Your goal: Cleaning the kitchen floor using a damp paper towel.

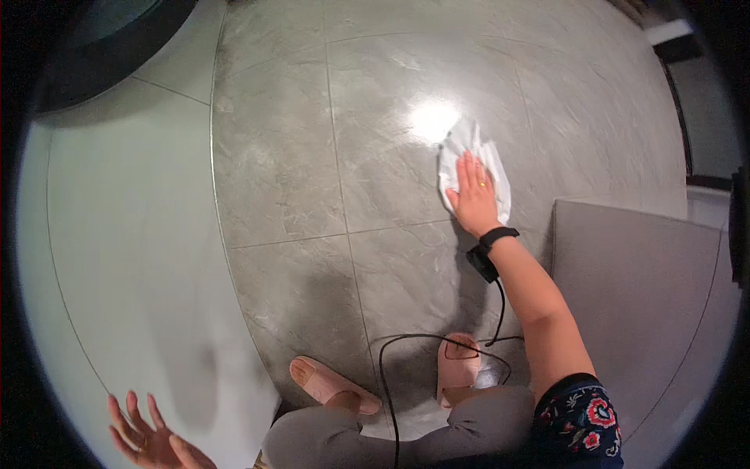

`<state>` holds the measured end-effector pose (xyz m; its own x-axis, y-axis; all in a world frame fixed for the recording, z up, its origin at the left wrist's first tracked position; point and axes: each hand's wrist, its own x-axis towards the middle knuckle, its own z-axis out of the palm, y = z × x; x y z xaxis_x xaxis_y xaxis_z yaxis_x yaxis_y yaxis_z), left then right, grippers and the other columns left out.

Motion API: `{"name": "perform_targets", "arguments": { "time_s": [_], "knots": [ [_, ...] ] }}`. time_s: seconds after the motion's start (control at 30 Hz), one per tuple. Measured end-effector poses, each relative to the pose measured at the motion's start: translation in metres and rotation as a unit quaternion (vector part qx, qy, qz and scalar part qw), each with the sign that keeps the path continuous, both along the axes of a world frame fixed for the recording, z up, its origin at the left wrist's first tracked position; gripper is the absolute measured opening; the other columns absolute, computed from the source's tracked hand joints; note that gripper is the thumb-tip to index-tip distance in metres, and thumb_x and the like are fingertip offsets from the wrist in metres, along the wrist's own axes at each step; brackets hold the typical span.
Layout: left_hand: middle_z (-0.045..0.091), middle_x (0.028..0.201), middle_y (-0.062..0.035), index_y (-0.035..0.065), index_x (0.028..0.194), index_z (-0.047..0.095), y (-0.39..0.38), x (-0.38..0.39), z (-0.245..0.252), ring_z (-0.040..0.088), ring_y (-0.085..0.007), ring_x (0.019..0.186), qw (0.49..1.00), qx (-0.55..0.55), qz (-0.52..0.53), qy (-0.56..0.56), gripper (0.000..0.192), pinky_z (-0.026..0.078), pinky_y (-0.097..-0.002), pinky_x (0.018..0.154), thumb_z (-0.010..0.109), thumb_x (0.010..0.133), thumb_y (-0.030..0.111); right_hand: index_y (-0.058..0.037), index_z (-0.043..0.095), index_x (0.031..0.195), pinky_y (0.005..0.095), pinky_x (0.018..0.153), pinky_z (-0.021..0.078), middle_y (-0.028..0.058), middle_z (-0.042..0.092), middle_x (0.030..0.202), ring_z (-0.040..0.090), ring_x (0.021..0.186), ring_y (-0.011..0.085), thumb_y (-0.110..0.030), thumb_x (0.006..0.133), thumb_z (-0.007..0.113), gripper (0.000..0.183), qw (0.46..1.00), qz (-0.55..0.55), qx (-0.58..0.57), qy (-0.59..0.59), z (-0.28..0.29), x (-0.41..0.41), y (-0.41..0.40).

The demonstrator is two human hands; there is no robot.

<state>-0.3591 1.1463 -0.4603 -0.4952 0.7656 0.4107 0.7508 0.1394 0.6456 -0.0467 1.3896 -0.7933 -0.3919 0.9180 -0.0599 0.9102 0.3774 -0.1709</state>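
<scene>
My right hand lies flat, palm down, on a white cloth spread on the grey tiled floor. A ring is on one finger, and a black strap with a small black device is round the wrist. My left hand is raised at the lower left in front of the pale panelled surface, fingers spread, holding nothing. Whether it touches that surface cannot be told. The cloth's part under the right palm is hidden.
A black cable loops from the wrist device past my pink slippers. A pale panelled surface runs along the left, with a dark rounded object above. A grey box-like block stands at the right, beside my arm.
</scene>
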Motion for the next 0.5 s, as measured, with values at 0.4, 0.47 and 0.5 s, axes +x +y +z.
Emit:
{"name": "perform_targets", "arguments": {
  "time_s": [0.4,0.47,0.5],
  "knots": [
    [0.032,0.125,-0.0208,0.0026,0.119,0.033,0.106,-0.092,0.077,0.038,-0.0317,0.111,0.978,-0.128,-0.166,0.011,0.048,0.033,-0.0426,0.089,0.049,0.077,0.019,-0.0112,0.01,0.132,0.0308,0.102,0.0137,0.0117,0.01,0.137,0.011,0.126,0.0235,-0.006,0.074,0.043,0.068,0.88,-0.13,-0.261,0.375,0.068,-0.013,-0.017],
    [0.041,0.115,-0.0197,0.0023,0.108,0.042,0.158,-0.098,0.057,0.043,-0.0299,0.105,0.935,-0.204,-0.287,-0.037,0.04,0.035,-0.0386,0.086,0.053,0.07,0.01,-0.0105,0.01,0.132,0.0306,0.102,0.0137,0.0123,0.011,0.137,0.011,0.126,0.024,-0.002,0.07,0.041,0.07,0.899,-0.157,-0.201,0.356,0.075,-0.011,-0.012],
    [0.047,0.108,-0.0189,0.0007,0.1,0.048,0.179,-0.085,0.059,0.046,-0.0289,0.101,0.905,-0.249,-0.343,-0.026,0.033,0.036,-0.0372,0.084,0.051,0.067,0.004,-0.0097,0.01,0.132,0.0305,0.102,0.0137,0.013,0.012,0.136,0.012,0.126,0.0245,0.002,0.067,0.039,0.072,0.908,-0.15,-0.156,0.358,0.077,-0.02,-0.004]
  ]
}}
